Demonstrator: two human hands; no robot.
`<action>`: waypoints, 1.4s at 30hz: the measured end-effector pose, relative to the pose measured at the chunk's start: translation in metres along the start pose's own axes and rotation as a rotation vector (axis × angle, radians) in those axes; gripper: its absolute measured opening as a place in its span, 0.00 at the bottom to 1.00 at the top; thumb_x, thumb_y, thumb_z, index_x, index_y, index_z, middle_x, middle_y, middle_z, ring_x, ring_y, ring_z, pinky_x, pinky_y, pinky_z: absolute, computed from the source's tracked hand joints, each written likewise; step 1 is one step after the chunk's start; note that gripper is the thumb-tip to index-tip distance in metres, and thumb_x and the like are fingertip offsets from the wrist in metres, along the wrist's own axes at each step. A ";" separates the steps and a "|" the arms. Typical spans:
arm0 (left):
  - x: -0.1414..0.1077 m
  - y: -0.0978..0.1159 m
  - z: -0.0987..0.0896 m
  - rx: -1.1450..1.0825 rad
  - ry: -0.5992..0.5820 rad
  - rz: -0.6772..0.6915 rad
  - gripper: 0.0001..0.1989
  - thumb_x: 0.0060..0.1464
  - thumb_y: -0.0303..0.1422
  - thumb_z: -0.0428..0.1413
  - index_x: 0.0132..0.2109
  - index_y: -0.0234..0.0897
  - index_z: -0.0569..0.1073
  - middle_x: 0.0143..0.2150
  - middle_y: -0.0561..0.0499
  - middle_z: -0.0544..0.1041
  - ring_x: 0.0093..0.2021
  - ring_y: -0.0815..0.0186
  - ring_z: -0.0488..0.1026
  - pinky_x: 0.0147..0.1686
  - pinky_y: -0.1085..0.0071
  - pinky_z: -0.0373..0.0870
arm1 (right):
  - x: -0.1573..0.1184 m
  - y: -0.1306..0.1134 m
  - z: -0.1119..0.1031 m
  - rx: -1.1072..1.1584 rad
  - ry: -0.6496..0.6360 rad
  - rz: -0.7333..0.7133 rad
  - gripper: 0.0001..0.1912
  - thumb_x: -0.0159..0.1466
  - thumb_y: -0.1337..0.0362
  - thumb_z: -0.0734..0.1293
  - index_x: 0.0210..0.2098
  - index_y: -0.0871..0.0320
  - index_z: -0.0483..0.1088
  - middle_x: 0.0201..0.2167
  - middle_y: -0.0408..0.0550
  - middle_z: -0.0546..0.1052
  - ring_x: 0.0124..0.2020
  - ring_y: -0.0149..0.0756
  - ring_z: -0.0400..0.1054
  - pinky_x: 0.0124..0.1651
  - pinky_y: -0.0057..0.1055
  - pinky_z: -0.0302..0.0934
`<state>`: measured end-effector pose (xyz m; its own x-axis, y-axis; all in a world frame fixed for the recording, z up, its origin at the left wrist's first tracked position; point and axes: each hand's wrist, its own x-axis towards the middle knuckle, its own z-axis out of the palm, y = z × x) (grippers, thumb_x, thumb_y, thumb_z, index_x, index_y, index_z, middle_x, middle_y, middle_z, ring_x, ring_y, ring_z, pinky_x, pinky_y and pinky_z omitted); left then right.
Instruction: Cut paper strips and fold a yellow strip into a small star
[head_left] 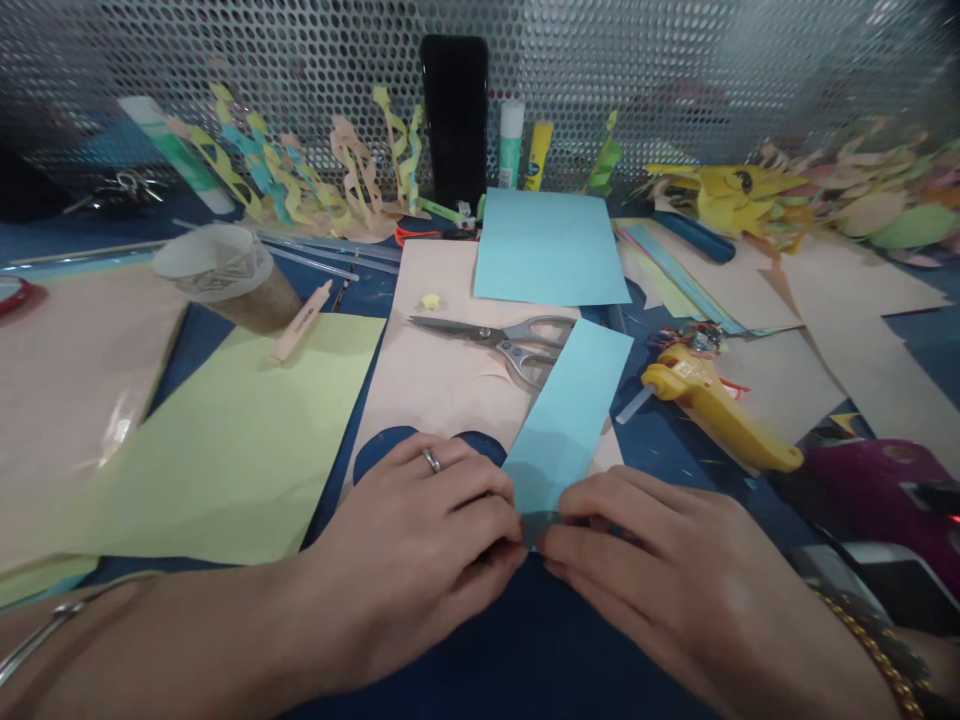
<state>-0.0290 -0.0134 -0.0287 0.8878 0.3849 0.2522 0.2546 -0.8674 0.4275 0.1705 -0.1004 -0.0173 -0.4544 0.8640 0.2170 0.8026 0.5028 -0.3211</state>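
A light blue paper strip (574,415) slants up and away from me, its near end between my two hands. My left hand (442,530) pinches the left corner of that end, with a ring on one finger. From the other side, my right hand (637,560) grips the right corner with bent fingers. Both thumbs are mostly hidden. The strip's upper part covers the handles of the metal scissors (487,332), which lie on a pale pink sheet (420,390) with curved cut-outs near my left hand.
Behind the scissors lies a light blue sheet (551,245). A yellow glue gun (697,400) is at the right, a green sheet (247,440) at the left. A paper cup (232,275) and a marker (301,322) are beyond it. A black phone (455,120) leans against the perforated metal panel.
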 end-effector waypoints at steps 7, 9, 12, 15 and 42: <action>-0.003 0.000 0.000 0.040 -0.026 0.020 0.04 0.59 0.30 0.53 0.36 0.41 0.71 0.38 0.56 0.75 0.41 0.64 0.70 0.43 0.64 0.57 | 0.001 -0.001 0.002 0.027 -0.010 0.008 0.13 0.68 0.67 0.58 0.33 0.57 0.73 0.31 0.47 0.73 0.32 0.33 0.68 0.35 0.29 0.66; -0.004 0.001 -0.002 0.043 -0.049 0.023 0.04 0.59 0.31 0.52 0.37 0.41 0.71 0.38 0.56 0.76 0.41 0.64 0.69 0.43 0.63 0.56 | 0.002 -0.001 0.002 0.045 -0.010 0.017 0.13 0.68 0.67 0.58 0.33 0.57 0.74 0.31 0.47 0.73 0.32 0.33 0.68 0.35 0.29 0.66; -0.004 0.000 -0.003 0.038 -0.075 0.034 0.04 0.60 0.31 0.51 0.38 0.41 0.71 0.39 0.56 0.76 0.41 0.64 0.69 0.43 0.63 0.56 | 0.002 -0.001 0.002 0.076 -0.023 0.030 0.13 0.68 0.67 0.58 0.34 0.57 0.74 0.30 0.46 0.73 0.32 0.33 0.68 0.35 0.29 0.66; -0.004 0.000 -0.003 0.033 -0.072 0.037 0.04 0.60 0.32 0.52 0.38 0.42 0.71 0.39 0.57 0.76 0.41 0.64 0.69 0.43 0.63 0.55 | 0.002 -0.001 0.003 0.103 -0.033 0.045 0.13 0.68 0.67 0.58 0.34 0.57 0.74 0.30 0.46 0.73 0.32 0.32 0.68 0.35 0.29 0.66; 0.000 0.008 0.002 0.009 -0.015 0.046 0.04 0.58 0.28 0.53 0.35 0.40 0.72 0.36 0.57 0.76 0.37 0.66 0.70 0.41 0.64 0.56 | -0.005 -0.004 0.005 0.248 -0.115 0.190 0.04 0.66 0.68 0.61 0.35 0.54 0.66 0.36 0.41 0.70 0.37 0.32 0.65 0.37 0.31 0.60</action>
<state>-0.0260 -0.0205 -0.0271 0.9043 0.3400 0.2582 0.2169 -0.8868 0.4082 0.1681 -0.1067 -0.0215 -0.3575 0.9334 0.0305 0.7648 0.3114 -0.5639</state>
